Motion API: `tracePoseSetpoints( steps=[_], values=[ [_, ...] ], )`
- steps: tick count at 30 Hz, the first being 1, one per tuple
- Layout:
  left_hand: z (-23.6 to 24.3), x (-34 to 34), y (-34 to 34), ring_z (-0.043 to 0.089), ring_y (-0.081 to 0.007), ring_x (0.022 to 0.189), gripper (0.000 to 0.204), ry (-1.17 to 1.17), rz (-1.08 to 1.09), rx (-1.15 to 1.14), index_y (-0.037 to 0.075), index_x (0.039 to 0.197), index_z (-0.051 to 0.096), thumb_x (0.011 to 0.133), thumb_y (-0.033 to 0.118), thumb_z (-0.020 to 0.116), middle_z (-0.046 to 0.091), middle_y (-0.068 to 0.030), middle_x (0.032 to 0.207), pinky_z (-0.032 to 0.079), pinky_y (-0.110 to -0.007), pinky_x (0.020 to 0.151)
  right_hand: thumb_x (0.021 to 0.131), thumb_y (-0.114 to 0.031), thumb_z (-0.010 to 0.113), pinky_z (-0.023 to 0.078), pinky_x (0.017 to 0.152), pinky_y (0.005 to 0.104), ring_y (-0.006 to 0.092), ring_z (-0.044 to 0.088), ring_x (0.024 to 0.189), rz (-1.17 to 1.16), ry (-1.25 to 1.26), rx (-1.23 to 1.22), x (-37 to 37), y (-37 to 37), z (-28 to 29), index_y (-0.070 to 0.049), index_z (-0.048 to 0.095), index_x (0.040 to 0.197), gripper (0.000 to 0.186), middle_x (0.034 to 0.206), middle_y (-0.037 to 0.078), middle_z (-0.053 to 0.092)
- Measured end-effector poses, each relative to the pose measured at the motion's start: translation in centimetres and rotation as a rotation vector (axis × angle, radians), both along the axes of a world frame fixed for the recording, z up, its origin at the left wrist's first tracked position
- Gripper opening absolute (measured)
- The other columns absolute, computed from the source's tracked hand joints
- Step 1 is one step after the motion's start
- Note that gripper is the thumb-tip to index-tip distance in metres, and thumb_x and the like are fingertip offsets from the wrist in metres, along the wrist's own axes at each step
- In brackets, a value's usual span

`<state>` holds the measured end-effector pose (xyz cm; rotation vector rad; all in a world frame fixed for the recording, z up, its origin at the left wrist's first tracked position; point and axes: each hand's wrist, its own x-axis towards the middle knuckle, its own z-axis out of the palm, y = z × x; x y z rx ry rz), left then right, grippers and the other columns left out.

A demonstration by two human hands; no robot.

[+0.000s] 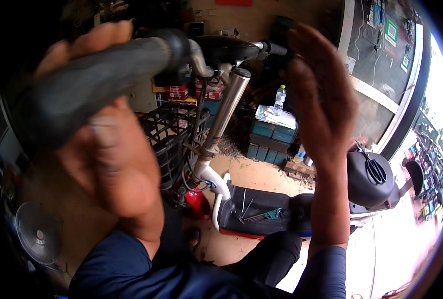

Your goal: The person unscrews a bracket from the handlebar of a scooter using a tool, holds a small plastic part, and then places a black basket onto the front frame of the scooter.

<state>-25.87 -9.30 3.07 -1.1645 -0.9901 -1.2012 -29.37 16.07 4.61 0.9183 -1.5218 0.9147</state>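
My left hand (117,164) is wrapped around a black handlebar grip (84,84) in the near upper left, partly hidden behind it and blurred. My right hand (321,99) is raised on the right, fingers extended and holding nothing. Between them, a shiny steel steering tube (226,114) rises from the white scooter frame (209,177), with the handlebar's dark centre (219,46) above it and cables alongside. A black wire basket (166,129) is on the front. Loose hex keys and a teal holder (272,214) lie on the black footboard (241,226).
Black scissors (375,169) rest on the dark seat (366,192). Teal boxes (263,142) carry papers and a water bottle (280,99). A fan (38,234) stands lower left, a red bowl-like object (199,204) beside the front wheel. A glass door (376,60) and parked vehicles are at right.
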Motion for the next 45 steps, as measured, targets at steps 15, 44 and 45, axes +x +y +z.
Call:
tracePoseSetpoints(
  steps=[15, 44, 45],
  values=[
    [-6.9, 3.6, 18.0, 0.042, -0.0318, 0.147, 0.053, -0.109, -0.08, -0.372, 0.009, 0.15, 0.047, 0.1, 0.014, 0.063, 0.051, -0.0167, 0.151, 0.028, -0.053, 0.125, 0.106, -0.041, 0.053, 0.042, 0.114, 0.0603, 0.0481, 0.063, 0.125, -0.474, 0.004, 0.255, 15.7, 2.6, -1.9, 0.002, 0.067, 0.13, 0.052, 0.125, 0.029, 0.07],
    [-11.4, 1.4, -13.8, 0.041, -0.0379, 0.15, 0.056, -0.474, 0.472, -1.247, 0.002, 0.143, 0.06, 0.091, 0.02, 0.07, 0.053, -0.0172, 0.155, 0.031, -0.05, 0.124, 0.095, -0.019, 0.07, 0.054, 0.098, 0.0344, 0.0265, 0.071, 0.115, -0.53, -1.091, 0.281, 3.7, 13.4, -39.9, -0.001, 0.07, 0.128, 0.038, 0.124, 0.019, 0.073],
    [-12.3, 1.3, -14.9, 0.041, -0.0383, 0.15, 0.055, -0.523, 0.463, -1.251, 0.002, 0.143, 0.059, 0.093, 0.023, 0.069, 0.054, -0.0172, 0.154, 0.031, -0.05, 0.124, 0.092, -0.018, 0.072, 0.054, 0.098, 0.0362, 0.0284, 0.07, 0.116, -0.539, -1.223, 0.28, 3.7, 12.7, -42.3, -0.003, 0.07, 0.128, 0.039, 0.125, 0.019, 0.073]
  ],
)
